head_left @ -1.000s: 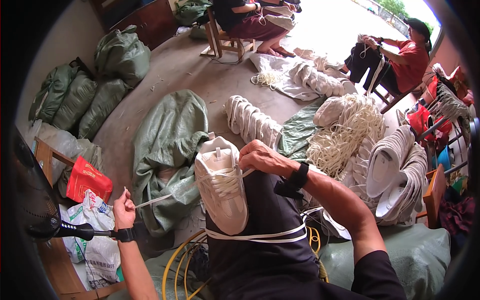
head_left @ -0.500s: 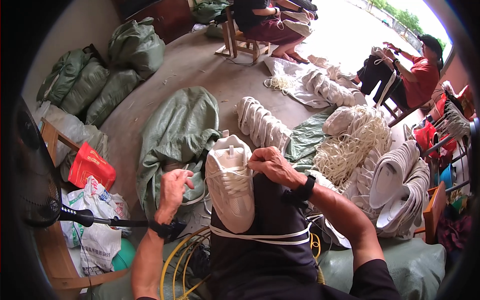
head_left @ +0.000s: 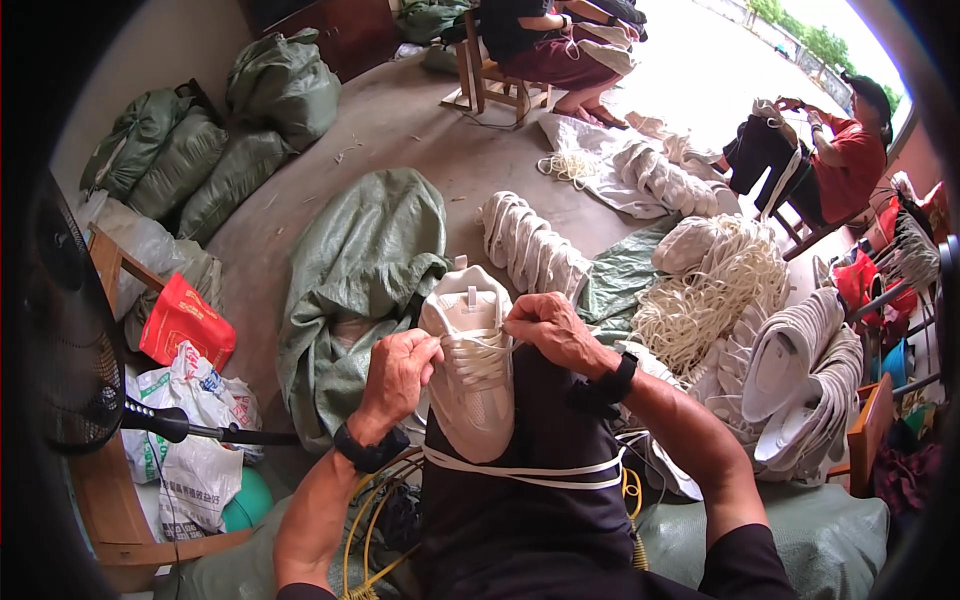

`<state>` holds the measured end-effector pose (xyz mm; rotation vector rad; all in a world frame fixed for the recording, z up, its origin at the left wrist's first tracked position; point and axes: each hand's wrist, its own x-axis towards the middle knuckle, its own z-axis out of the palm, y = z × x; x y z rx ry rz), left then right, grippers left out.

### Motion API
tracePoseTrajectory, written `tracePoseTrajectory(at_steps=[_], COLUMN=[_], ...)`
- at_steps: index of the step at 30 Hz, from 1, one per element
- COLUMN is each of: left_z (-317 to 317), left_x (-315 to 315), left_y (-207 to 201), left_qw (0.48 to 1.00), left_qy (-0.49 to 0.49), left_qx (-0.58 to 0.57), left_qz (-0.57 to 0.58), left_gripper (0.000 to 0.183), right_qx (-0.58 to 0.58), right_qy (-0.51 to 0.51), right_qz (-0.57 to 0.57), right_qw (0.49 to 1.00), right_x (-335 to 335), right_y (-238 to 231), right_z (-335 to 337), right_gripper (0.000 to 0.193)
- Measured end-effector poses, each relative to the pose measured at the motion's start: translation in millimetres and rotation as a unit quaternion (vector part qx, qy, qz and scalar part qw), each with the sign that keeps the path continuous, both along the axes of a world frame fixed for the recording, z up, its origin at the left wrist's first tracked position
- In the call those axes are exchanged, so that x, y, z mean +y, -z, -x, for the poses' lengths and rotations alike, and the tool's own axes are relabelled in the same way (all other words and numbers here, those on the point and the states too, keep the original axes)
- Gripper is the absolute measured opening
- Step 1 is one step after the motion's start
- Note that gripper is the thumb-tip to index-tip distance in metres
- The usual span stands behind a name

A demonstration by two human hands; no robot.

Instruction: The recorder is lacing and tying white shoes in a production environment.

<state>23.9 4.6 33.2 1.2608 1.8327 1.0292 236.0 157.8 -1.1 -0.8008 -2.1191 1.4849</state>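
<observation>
A pale off-white sneaker (head_left: 472, 410) rests on my dark-trousered thigh, toe toward me. Its white shoelace (head_left: 480, 358) crosses the tongue in several rows. At the sneaker's left edge, beside the upper lace rows, my left hand (head_left: 398, 375) is closed in a pinch on the shoelace. My right hand (head_left: 556, 332) pinches the lace at the right edge, near the ankle opening. The fingertips partly hide both pinch points. A white cord (head_left: 530, 480) lies across my thighs just below the toe.
Beyond the sneaker lie a green woven sack (head_left: 360, 230) and a row of shoe uppers (head_left: 535, 245). To the right are a heap of laces (head_left: 715, 290) and stacked white shoes (head_left: 785, 370). A fan (head_left: 80, 330) stands left. Two people sit farther off, handling shoes.
My left hand has moved right and up from beside the sneaker to its lace edge, and its fingers have closed. My right hand stays at the lace on the other side.
</observation>
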Motion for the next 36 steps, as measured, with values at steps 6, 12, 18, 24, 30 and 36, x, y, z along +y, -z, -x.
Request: tracePoseTrajectory(at_steps=[6, 12, 18, 24, 30, 36], left_z=[7.5, 11.0, 22.6, 46.8, 29.4, 16.5], left_x=[13.6, 25.3, 39.4, 58.4, 62.3, 56.6], left_y=[2.3, -14.5, -33.6, -38.9, -20.7, -6.9], left_qw=[0.991, 0.993, 0.853, 0.858, 0.894, 0.994], left_qy=[0.088, 0.081, 0.213, 0.379, 0.272, 0.092], left_qx=[0.059, 0.071, 0.399, 0.321, 0.356, -0.009], left_qz=[-0.078, 0.052, -0.26, -0.131, 0.012, 0.06], left_gripper=[0.033, 0.022, 0.027, 0.023, 0.008, 0.02], right_qx=[0.007, -0.05, 0.028, 0.018, -0.083, -0.099], right_qy=[0.005, 0.022, -0.092, -0.195, -0.177, -0.116], right_qz=[0.005, -0.158, -0.477, -0.397, -0.396, -0.411], right_qw=[1.0, 0.986, 0.873, 0.897, 0.897, 0.899], right_x=[0.2, -6.0, 14.9, 33.9, 32.7, 21.2], right_y=[1.6, -7.3, -25.2, -31.8, -27.4, -25.7], right_z=[1.0, -0.1, 2.4, 6.4, 16.6, 49.7], right_gripper=[0.024, 0.018, 0.033, 0.018, 0.015, 0.014])
